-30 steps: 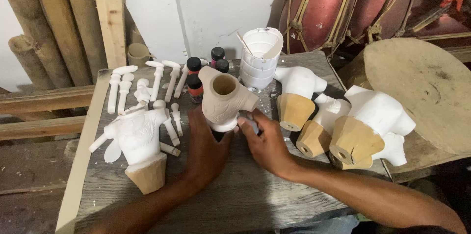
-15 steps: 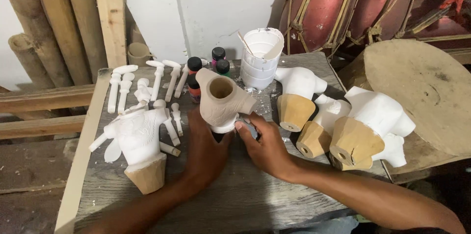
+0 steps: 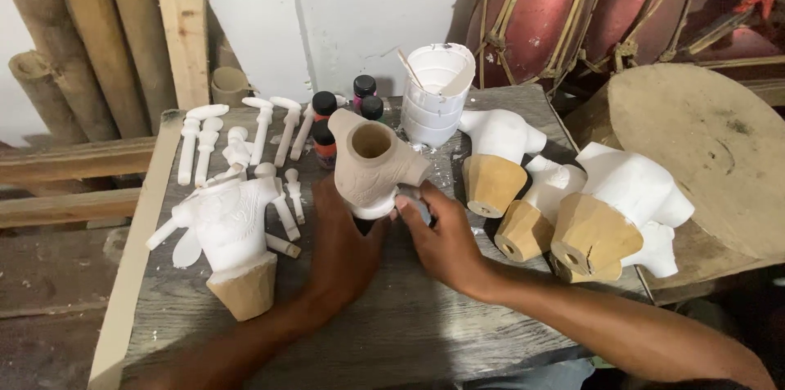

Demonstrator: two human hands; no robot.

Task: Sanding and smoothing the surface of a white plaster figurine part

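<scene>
Where the head view looks down on the wooden surface (image 3: 392,333), both hands meet at an unpainted tan torso figure (image 3: 372,165) standing near the middle. The left hand (image 3: 343,247) wraps the lower part of this figure from the near side, fingers clamped on it. The right hand (image 3: 446,239) touches the figure's lower right edge, fingers curled together around a small grey object that is too hidden to identify. The figure stands upright, its hollow neck opening facing up.

Left of the hands, a white torso figure (image 3: 229,226) stands on a bare wood base, just beside the left forearm. Behind it, a row of white limb pieces (image 3: 245,132) lies flat on the surface. Small paint bottles (image 3: 343,108) with dark caps stand directly behind the tan figure. A stack of white cups (image 3: 435,96) holding a thin stick stands to their right.

Right of the hands, three white torso figures (image 3: 589,210) with wood bases lie tipped over, touching one another. A round wooden disc (image 3: 703,145) sits at the far right. Bamboo poles (image 3: 90,38) lean against the wall at the far left.
</scene>
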